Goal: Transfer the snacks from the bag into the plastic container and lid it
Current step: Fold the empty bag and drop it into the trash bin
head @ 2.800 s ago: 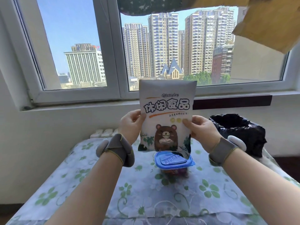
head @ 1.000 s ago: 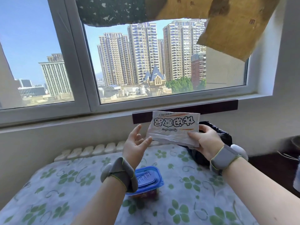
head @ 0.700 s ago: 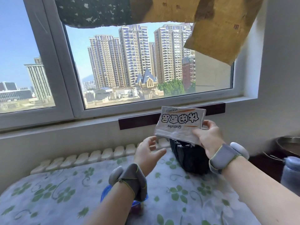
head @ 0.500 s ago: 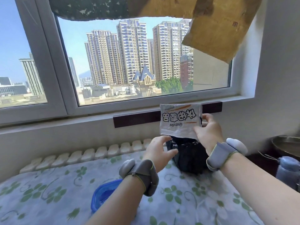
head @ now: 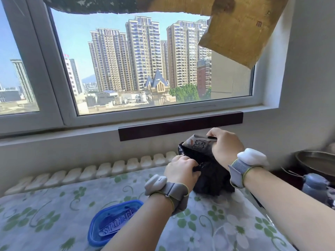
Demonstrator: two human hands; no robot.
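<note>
Half a second ago the snack bag (head: 197, 143) was held up in front of the dark sill strip; now it sits lower, its bottom end sunk into the mouth of the black plastic bag (head: 212, 176), with only the crumpled printed top showing above the rim. The right hand (head: 226, 145) has come down with it, fingers (head: 214, 132) curled over the top edge and pinching the bag. The left hand (head: 181, 172), which was reaching forward with loose fingers, now grips the near rim of the black bag, fingers bunched into the plastic.

Both wrists carry grey straps with white pods. The plastic container (head: 112, 223) stands well apart from the hands, near the lower left, partly hidden behind the left forearm; its blue lid (head: 108, 221) is on it, and what is inside cannot be seen from here.

All of this rests on a surface (head: 45, 214) covered with a white cloth printed with green flowers. A row of white ribs (head: 101, 172) runs along the far edge below the window (head: 145, 60), which looks out on tall apartment blocks. Brown cardboard (head: 241, 31) hangs over the upper right of the glass. At the far right are a metal bowl (head: 315, 160) and a grey bottle (head: 315, 185), both blurred.
</note>
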